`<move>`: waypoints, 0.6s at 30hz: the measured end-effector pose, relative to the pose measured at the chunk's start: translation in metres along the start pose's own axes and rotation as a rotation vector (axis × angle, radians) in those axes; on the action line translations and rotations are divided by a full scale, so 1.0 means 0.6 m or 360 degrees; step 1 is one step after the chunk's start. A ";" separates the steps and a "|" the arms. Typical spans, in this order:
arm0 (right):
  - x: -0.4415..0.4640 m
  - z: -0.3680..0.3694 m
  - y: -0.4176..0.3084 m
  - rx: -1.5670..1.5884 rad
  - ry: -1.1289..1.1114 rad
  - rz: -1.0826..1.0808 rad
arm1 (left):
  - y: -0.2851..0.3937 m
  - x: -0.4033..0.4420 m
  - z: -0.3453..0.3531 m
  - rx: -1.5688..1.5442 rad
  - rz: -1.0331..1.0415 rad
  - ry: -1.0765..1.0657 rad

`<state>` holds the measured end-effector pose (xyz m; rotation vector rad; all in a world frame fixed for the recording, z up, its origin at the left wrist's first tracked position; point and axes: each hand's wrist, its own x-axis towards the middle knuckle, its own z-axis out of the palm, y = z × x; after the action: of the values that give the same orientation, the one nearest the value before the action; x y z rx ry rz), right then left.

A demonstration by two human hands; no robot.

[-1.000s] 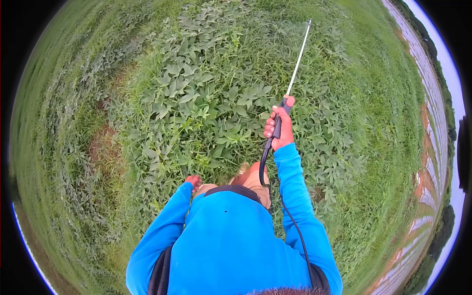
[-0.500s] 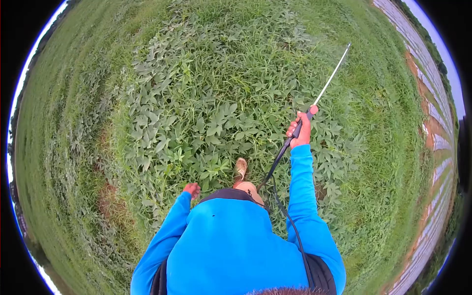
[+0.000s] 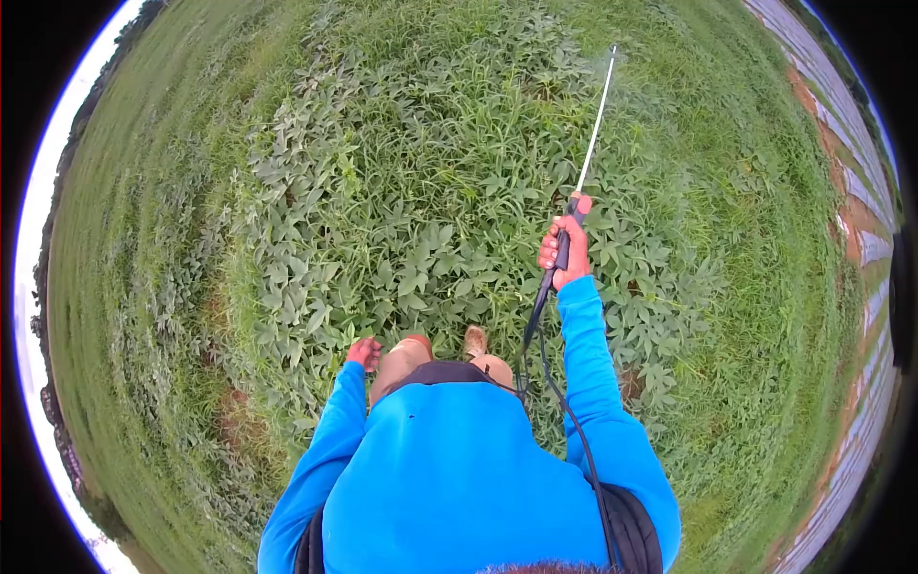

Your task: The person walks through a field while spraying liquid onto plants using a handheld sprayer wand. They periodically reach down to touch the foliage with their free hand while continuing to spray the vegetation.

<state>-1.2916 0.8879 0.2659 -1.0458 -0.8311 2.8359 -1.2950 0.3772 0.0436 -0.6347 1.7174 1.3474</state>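
My right hand [image 3: 569,251] is closed around the black handle of a spray wand [image 3: 597,133]. Its thin metal tube points forward, tilted slightly right, above the plants, and a faint mist shows near the tip. From the handle a black hose [image 3: 577,421] runs back along my right arm toward a dark strap at my shoulder. My left hand [image 3: 364,354] hangs low beside my thigh, fingers loosely curled, with nothing visible in it. Broad-leaved plants [image 3: 418,268] mixed with tall grass lie in front of both hands.
Dense green growth surrounds my legs, and a shoe [image 3: 475,342] shows among the leaves. A reddish bare soil patch [image 3: 237,418] lies on the left. Along the far right run pale, sheet-like strips [image 3: 873,247] with reddish soil between them. Trees line the horizon.
The spray wand has swung left with my right hand, its tip now farther forward. My left leg has come into view beside my left hand, which has shifted slightly left and up.
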 end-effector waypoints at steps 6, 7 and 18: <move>0.019 0.050 0.056 0.0099 -0.0597 0.0553 | -0.101 0.044 -0.057 0.0231 0.0235 0.0252; 0.024 0.059 0.067 0.0113 -0.0716 0.0668 | -0.110 0.039 -0.059 0.0198 0.0233 0.0277; 0.088 0.207 0.165 -0.0068 -0.1183 0.1452 | -0.071 0.008 -0.041 0.0459 0.0542 0.0332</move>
<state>-1.3911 0.7533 0.2653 -0.3544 -0.4584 4.1159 -1.2707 0.3418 0.0190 -0.3361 2.2158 1.2547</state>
